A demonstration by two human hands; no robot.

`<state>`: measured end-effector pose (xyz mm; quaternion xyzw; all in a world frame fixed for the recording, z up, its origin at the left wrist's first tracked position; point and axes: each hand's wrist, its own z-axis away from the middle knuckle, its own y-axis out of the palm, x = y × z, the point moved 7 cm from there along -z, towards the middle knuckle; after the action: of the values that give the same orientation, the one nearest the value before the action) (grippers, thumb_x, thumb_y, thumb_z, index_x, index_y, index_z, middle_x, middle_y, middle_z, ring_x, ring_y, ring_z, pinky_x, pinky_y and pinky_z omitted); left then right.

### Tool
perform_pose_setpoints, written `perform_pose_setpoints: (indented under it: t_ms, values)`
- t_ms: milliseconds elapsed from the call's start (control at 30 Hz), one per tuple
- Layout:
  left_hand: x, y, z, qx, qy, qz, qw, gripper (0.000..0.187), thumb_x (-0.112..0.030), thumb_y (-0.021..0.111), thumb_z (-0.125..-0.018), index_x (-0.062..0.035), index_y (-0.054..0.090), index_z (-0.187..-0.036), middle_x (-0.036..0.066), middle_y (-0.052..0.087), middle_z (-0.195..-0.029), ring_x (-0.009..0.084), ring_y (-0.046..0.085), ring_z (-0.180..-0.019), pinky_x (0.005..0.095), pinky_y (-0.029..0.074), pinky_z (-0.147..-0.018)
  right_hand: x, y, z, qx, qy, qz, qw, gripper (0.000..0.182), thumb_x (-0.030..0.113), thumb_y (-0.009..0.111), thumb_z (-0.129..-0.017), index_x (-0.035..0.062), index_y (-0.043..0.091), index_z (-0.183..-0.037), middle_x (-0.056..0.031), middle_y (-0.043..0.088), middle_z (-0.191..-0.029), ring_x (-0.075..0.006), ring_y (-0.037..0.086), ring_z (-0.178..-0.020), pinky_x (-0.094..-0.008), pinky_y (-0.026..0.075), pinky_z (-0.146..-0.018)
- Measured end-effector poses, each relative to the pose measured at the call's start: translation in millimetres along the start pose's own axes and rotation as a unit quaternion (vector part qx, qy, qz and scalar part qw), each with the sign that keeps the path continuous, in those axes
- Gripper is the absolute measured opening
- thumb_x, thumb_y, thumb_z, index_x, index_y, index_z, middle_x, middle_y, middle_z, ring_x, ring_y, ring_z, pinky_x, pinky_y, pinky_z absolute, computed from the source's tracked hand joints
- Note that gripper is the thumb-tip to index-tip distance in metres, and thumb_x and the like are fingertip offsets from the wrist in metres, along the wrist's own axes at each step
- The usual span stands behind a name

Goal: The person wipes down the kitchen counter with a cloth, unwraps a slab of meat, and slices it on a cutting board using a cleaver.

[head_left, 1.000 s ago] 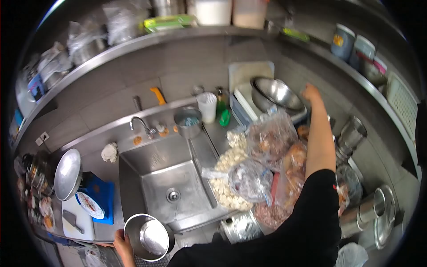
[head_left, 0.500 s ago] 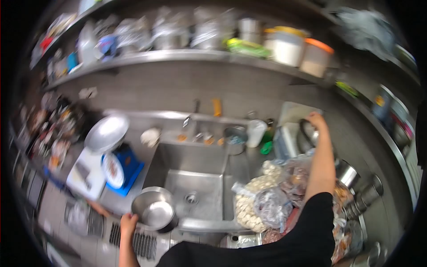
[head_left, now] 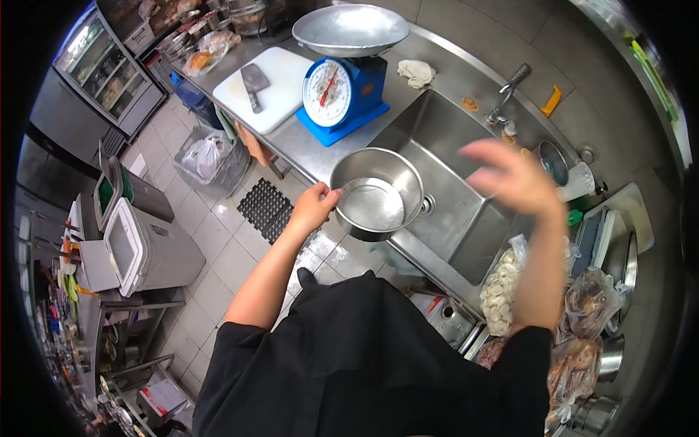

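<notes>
My left hand (head_left: 314, 207) grips the rim of a round steel pot (head_left: 377, 193) at its left side. The pot is tilted so its inside shows, with nothing in it, at the sink's front edge. Above the right part of the steel sink (head_left: 429, 171) my right hand (head_left: 510, 175) is raised, blurred, fingers apart and holding nothing. Left of the sink stands a blue scale (head_left: 344, 95) with a metal pan (head_left: 350, 30) on top. A cleaver (head_left: 253, 86) lies on the white cutting board (head_left: 280, 109).
A faucet (head_left: 507, 95) rises behind the sink, near a white cloth (head_left: 416, 73). Bagged food (head_left: 502, 291) sits at the right. A lined bin (head_left: 211, 162) and a black floor mat (head_left: 268, 211) are below left. Glass-door fridge (head_left: 105, 69) at upper left.
The view has swung left and down. My right hand has left the items at the far right and is now over the sink, open. My left hand still holds the pot.
</notes>
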<state>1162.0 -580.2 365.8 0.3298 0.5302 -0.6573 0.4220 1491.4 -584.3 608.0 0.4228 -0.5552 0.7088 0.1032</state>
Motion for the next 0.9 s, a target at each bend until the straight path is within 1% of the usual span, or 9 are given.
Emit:
perform_pose_setpoints:
  t_ms: [67,167,333,433,500,633,700,833,900]
  values:
    - [6,-7,-3,0.004,-0.009,0.002,1.000,0.047,-0.047,0.065,-0.089,-0.0008,0.057,-0.081,0.009,0.066,-0.071,0.0193,0.064,-0.060,0.0329,0.053,-0.058,4,130,-22,0.117,-0.078,0.068,0.988,0.063,0.044,0.074,-0.085,0.0060,0.057,-0.132,-0.0202,0.060,-0.129,-0.0363,0.060,-0.117,-0.0413,0.047,-0.102]
    - [19,-20,-11,0.023,0.011,-0.022,0.999,0.049,-0.049,0.065,-0.091,-0.0004,0.062,-0.087,0.009,0.067,-0.074,0.0177,0.066,-0.071,0.0303,0.053,-0.064,-16,256,-45,0.074,-0.077,0.210,0.972,0.039,0.038,0.071,-0.087,0.0072,0.064,-0.111,-0.0153,0.069,-0.109,-0.0337,0.066,-0.098,-0.0447,0.050,-0.086]
    - [88,-57,-3,0.106,0.024,0.069,0.992,0.056,-0.056,0.055,-0.097,-0.0012,0.066,-0.103,0.015,0.069,-0.089,0.0228,0.067,-0.084,0.0365,0.053,-0.074,-47,226,-43,-0.174,0.126,-0.010,0.977,0.019,0.026,0.070,-0.092,0.0072,0.070,-0.092,-0.0134,0.071,-0.081,-0.0223,0.069,-0.075,-0.0362,0.052,-0.070]
    - [212,-80,9,0.131,-0.019,-0.074,0.988,0.064,-0.064,0.052,-0.094,-0.0022,0.067,-0.100,0.018,0.070,-0.090,0.0309,0.067,-0.085,0.0418,0.051,-0.078,-140,182,2,-0.428,0.151,-0.205,0.867,0.019,0.020,0.071,-0.092,0.0051,0.067,-0.104,-0.0034,0.070,-0.095,-0.0141,0.064,-0.084,-0.0318,0.053,-0.076]
    - [306,-86,39,0.159,-0.054,-0.074,0.983,0.065,-0.066,0.053,-0.092,-0.0033,0.068,-0.101,0.019,0.071,-0.094,0.0318,0.068,-0.089,0.0419,0.051,-0.079,-211,163,46,-0.557,0.150,-0.489,0.655,0.031,0.031,0.069,-0.094,0.0065,0.065,-0.113,-0.0065,0.067,-0.113,-0.0203,0.063,-0.105,-0.0380,0.050,-0.096]
    - [355,-120,127,0.093,-0.102,0.194,0.971,0.053,-0.055,0.058,-0.093,-0.0050,0.073,-0.101,0.016,0.072,-0.100,0.0276,0.067,-0.101,0.0392,0.050,-0.090,-301,154,107,-0.526,-0.174,-0.713,0.430,0.061,0.050,0.065,-0.092,0.0049,0.057,-0.133,-0.0071,0.060,-0.137,-0.0225,0.055,-0.127,-0.0430,0.041,-0.110]
    - [422,-133,159,0.087,-0.133,0.200,0.967,0.055,-0.056,0.057,-0.093,-0.0036,0.073,-0.102,0.018,0.072,-0.100,0.0286,0.068,-0.100,0.0397,0.051,-0.089,-280,161,118,-0.641,-0.169,-0.651,0.369,0.064,0.051,0.062,-0.093,0.0045,0.054,-0.138,-0.0069,0.057,-0.141,-0.0226,0.053,-0.130,-0.0456,0.039,-0.112]
    - [590,-171,202,0.190,-0.225,0.023,0.955,0.059,-0.057,0.055,-0.093,-0.0009,0.072,-0.103,0.021,0.071,-0.098,0.0307,0.068,-0.098,0.0405,0.053,-0.089,-207,158,85,-0.669,-0.124,-0.617,0.395,0.060,0.048,0.060,-0.095,0.0040,0.055,-0.136,-0.0095,0.055,-0.143,-0.0258,0.050,-0.132,-0.0492,0.037,-0.113]
    - [633,-187,187,0.256,-0.221,-0.094,0.936,0.061,-0.057,0.054,-0.093,0.0004,0.071,-0.104,0.023,0.070,-0.098,0.0317,0.069,-0.098,0.0409,0.054,-0.089,-179,146,55,-0.604,-0.119,-0.599,0.512,0.063,0.047,0.059,-0.096,0.0042,0.050,-0.141,-0.0116,0.051,-0.147,-0.0308,0.047,-0.135,-0.0528,0.034,-0.115]
